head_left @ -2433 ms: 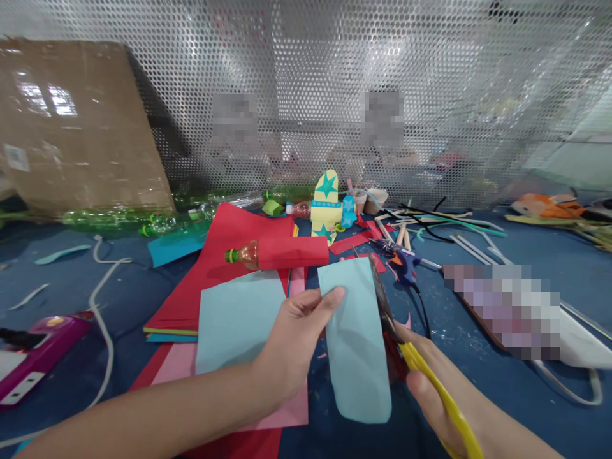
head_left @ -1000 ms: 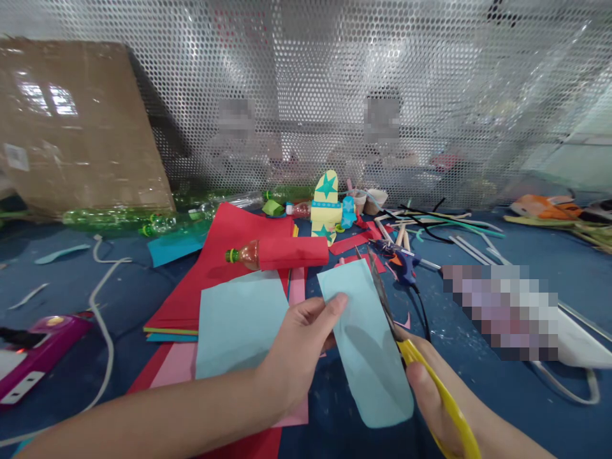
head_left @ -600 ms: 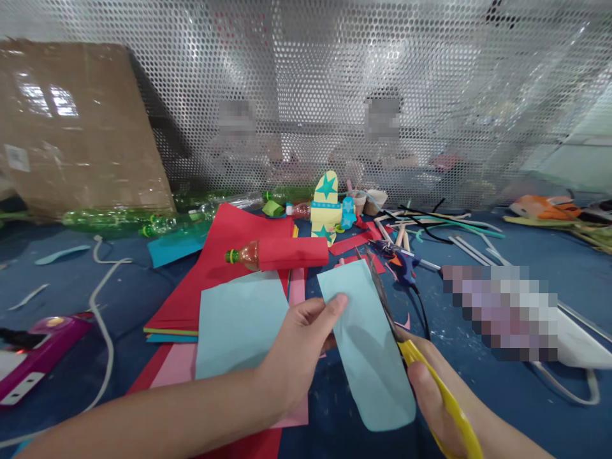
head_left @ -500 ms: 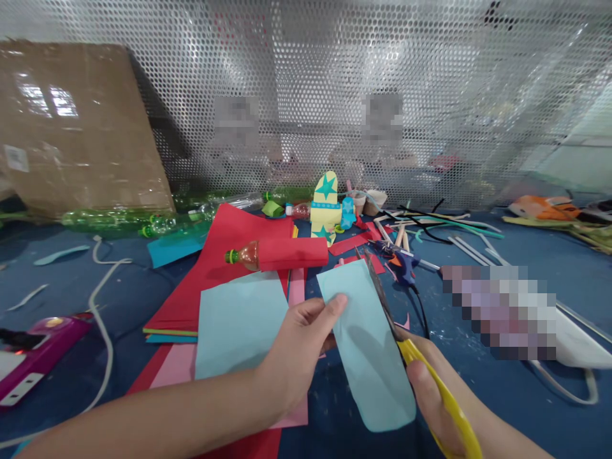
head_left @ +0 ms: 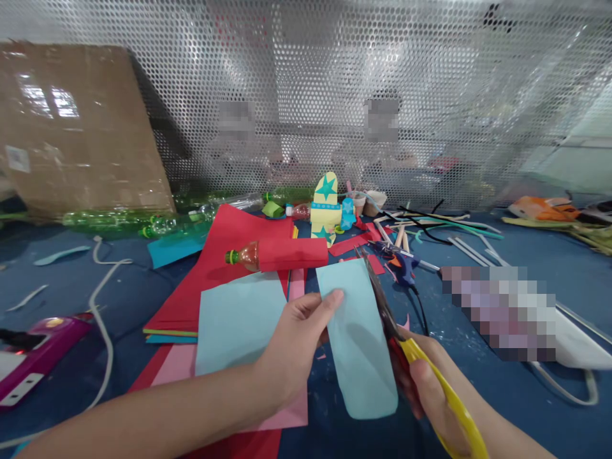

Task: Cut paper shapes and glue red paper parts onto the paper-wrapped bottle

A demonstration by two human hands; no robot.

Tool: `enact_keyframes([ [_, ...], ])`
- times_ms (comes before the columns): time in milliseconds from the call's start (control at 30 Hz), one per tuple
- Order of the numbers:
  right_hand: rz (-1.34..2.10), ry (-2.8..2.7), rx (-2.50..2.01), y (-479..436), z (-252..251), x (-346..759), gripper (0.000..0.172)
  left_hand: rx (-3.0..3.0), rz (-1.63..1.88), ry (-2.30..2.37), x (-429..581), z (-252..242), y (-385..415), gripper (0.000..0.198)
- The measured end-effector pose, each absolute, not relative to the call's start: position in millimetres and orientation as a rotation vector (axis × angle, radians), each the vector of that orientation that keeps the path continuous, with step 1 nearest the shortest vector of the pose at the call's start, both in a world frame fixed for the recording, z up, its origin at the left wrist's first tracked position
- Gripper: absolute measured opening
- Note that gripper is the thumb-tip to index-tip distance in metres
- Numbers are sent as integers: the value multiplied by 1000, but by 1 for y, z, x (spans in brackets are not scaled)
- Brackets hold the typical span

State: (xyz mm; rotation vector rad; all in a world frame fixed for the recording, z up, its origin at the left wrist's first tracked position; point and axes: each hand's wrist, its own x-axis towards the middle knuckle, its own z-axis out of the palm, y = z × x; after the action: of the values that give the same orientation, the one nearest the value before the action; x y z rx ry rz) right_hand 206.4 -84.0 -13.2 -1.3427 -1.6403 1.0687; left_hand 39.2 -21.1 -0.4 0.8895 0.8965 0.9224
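Note:
Between the thumb and fingers of my left hand (head_left: 299, 344) is a long light-blue paper piece (head_left: 363, 357) with rounded lower corners. My right hand (head_left: 430, 382) is wrapped round the yellow handles of a pair of scissors (head_left: 389, 322). The dark blades lie along the paper's right edge and point away from me; whether they are cutting into it I cannot tell. A larger light-blue sheet (head_left: 234, 312) lies left of the held piece. Beyond it a plastic bottle wrapped in red paper (head_left: 287, 254) lies on its side across red sheets (head_left: 215, 255).
A yellow paper figure with stars (head_left: 326, 204) stands at the back. A glue gun (head_left: 405, 266) and straws lie behind my right hand. A purple power strip (head_left: 48, 350) and white cable are on the left; a cardboard panel (head_left: 86, 140) leans against the perforated metal screen (head_left: 315, 83).
The light-blue paper has turned slightly, its lower end swinging left and a little up. The scissors stay beside its right edge, with more of the right fingers showing.

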Motion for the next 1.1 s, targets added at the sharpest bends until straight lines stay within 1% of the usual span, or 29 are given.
enact_keyframes([
  [200,1011,-1699,-1331,-81,-20,215,63,891,946,844,37,-2,-14,39],
  [500,1028,-1631,-1436,-81,-15,216,64,927,997,875,33,0,4,29],
  [633,1048,-1683,-1366,-77,-21,222,60,1043,1025,917,31,1,10,29],
  [800,955,-1742,-1342,-75,-25,226,56,1165,1040,931,27,3,19,25],
  [967,855,-1789,-1373,-74,-21,226,58,1325,1072,942,21,7,28,20],
  [1100,942,-1764,-1417,-75,-19,226,58,1437,1113,928,17,12,33,18],
])
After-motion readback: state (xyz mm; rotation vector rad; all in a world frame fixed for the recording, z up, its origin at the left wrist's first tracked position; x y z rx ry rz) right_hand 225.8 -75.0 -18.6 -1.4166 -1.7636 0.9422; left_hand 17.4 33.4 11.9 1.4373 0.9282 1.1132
